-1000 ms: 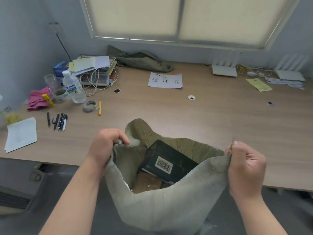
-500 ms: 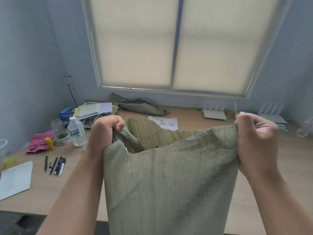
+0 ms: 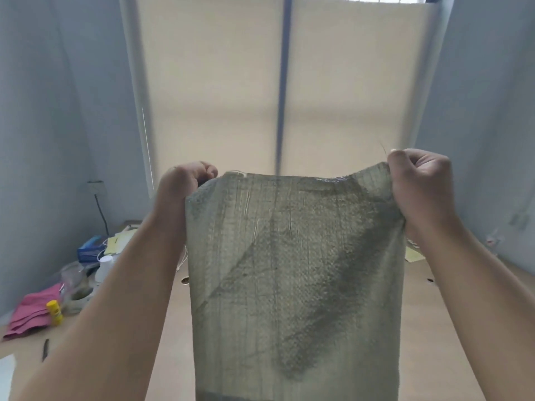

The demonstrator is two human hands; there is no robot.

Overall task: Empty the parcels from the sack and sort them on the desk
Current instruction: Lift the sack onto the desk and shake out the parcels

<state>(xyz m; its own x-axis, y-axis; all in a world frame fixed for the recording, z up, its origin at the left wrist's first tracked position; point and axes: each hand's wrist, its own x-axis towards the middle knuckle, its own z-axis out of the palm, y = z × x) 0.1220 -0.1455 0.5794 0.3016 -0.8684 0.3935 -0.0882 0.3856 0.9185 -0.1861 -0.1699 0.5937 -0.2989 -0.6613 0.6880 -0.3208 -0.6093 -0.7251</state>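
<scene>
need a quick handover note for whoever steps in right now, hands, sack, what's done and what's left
Left hand: shut on the sack's top left corner.
Right hand: shut on the top right corner.
Sack: woven, olive, held up high in front of the window blind, above the desk. Its opening is not visible; dark shapes show through the weave, likely parcels inside.
Done: sack lifted. No parcels visible on the desk.
Left: get the parcels out, then sort them on the desk.
</scene>
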